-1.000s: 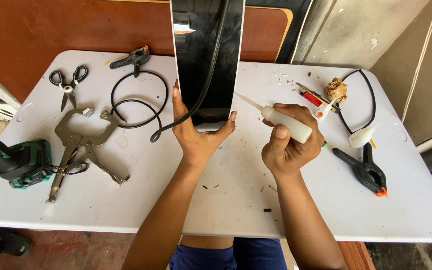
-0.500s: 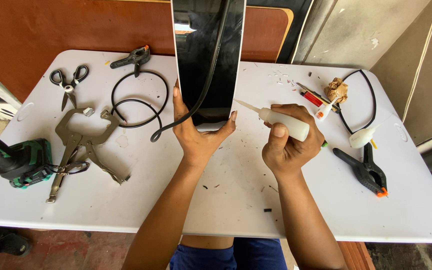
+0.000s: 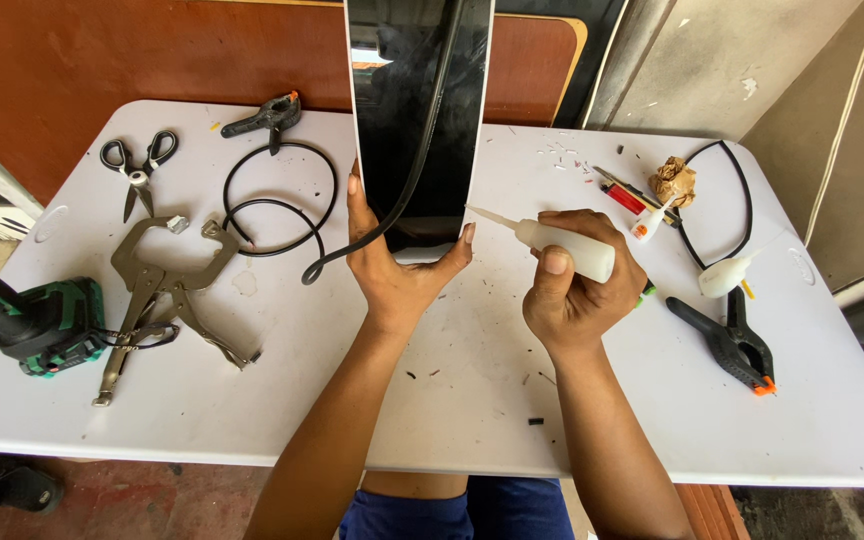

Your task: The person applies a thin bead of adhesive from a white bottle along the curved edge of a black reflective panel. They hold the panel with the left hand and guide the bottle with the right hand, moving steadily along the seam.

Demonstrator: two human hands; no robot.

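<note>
My left hand [image 3: 399, 268] cups the near end of a long glossy black panel [image 3: 414, 100] that stands tilted on the white table [image 3: 252, 400], thumb on its right edge and fingers on its left. A black rubber cord [image 3: 422, 170] runs down the panel's face and curls off to the left. My right hand [image 3: 577, 290] grips a small white squeeze bottle [image 3: 562, 245] with a long thin nozzle; the nozzle tip points at the panel's lower right edge, close to my left thumb.
Left of the panel lie black scissors [image 3: 137, 165], a loop of black cord [image 3: 277, 200], a black spring clamp [image 3: 267, 113], locking C-clamp pliers [image 3: 167, 290] and a green cordless drill [image 3: 37, 320]. To the right are another spring clamp [image 3: 732, 340], small glue bottles [image 3: 727, 272], a crumpled paper ball [image 3: 674, 180].
My right hand with the squeeze bottle has shifted slightly left, bringing the nozzle tip nearer the panel's edge. The left hand and the panel have stayed put.
</note>
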